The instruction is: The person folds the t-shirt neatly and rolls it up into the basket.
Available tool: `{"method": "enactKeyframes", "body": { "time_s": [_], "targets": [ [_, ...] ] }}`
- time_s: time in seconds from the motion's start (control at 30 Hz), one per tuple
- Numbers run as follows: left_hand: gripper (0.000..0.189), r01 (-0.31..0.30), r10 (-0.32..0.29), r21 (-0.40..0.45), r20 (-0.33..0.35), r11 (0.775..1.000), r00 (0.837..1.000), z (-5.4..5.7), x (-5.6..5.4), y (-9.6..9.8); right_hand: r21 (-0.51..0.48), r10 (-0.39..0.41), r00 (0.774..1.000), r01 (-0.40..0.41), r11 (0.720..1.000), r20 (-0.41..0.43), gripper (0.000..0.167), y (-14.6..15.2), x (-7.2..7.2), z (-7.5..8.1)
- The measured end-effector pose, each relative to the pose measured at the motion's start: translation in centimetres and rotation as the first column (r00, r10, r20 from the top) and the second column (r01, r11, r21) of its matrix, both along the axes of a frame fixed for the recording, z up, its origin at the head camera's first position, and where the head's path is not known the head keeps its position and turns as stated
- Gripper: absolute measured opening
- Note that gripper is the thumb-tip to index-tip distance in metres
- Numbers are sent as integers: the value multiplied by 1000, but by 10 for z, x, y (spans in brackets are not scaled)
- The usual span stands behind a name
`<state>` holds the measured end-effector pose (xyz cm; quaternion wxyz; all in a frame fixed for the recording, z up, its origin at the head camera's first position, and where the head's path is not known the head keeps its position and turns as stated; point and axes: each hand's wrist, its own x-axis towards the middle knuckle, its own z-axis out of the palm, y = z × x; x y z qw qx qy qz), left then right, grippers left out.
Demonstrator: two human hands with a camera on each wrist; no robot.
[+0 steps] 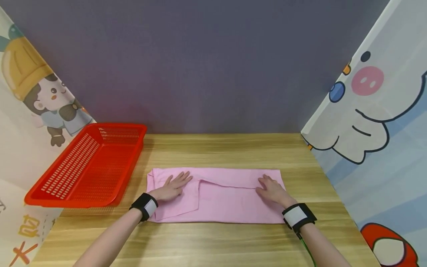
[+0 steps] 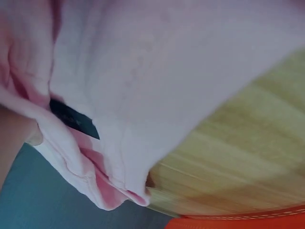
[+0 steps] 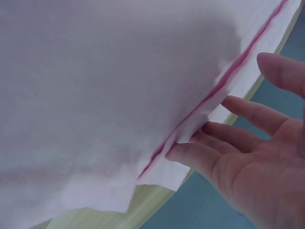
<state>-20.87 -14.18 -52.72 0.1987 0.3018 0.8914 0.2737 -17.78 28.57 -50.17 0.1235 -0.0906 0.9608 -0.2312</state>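
Observation:
A pink shirt [image 1: 227,200] lies on the table, folded into a long flat strip, with one folded flap over its left part. My left hand [image 1: 171,189] rests on that flap, fingers straight and spread. The left wrist view shows the shirt's cloth [image 2: 157,71] close up, a dark label [image 2: 74,118] inside a fold, and part of the hand at the left edge. On the strip's right end lies my right hand [image 1: 274,190], fingers extended. In the right wrist view its fingertips touch the cloth [image 3: 119,86] beside a darker pink crease.
A red plastic basket [image 1: 116,189] with slotted walls stands on the left of the wooden table [image 1: 217,244]. A grey panel [image 1: 213,66] rises behind the table. Printed cartoon sheets [image 1: 393,111] flank both sides.

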Motion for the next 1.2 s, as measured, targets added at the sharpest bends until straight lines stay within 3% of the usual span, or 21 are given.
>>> {"method": "enactKeyframes", "body": {
  "time_s": [0.13, 0.4, 0.67, 0.8, 0.9, 1.03, 1.1, 1.13, 1.2],
  "targets": [
    [60, -3, 2, -12, -45, 1000, 999, -5, -8, 0, -9, 1, 1000, -1, 1000, 5, 56, 1, -6, -3],
    [58, 48, -45, 21, -139, 999, 989, -7, -17, -3, 2, -29, 1000, 29, 1000, -4, 57, 0, -15, -8],
    [58, 17, -10, 42, -163, 999, 987, -8, -26, 1, -4, -46, 997, 45, 999, -65, 53, -2, -22, -13],
    [54, 0, 7, 27, -234, 1000, 972, -5, -28, 4, -3, -50, 997, 50, 999, -67, 54, 0, -25, -16],
    [49, 1, 2, 6, -359, 1000, 933, -4, -30, 6, -2, -50, 996, 50, 999, -73, 54, 0, -27, -16],
    [41, -12, 0, -18, -578, 1000, 816, -9, -36, 8, 3, -55, 995, 56, 998, -78, 55, 0, -28, -17],
    [36, -51, 25, -23, -638, 998, 769, -10, -39, 10, 5, -59, 995, 59, 998, -74, 55, -1, -28, -17],
    [33, -77, 39, -29, -657, 997, 753, -10, -40, 12, 5, -64, 996, 65, 998, -69, 55, -1, -28, -17],
    [25, -128, 67, -43, -666, 991, 743, -8, -40, 16, 4, -79, 995, 79, 997, -55, 55, -2, -28, -16]
  ]
}}
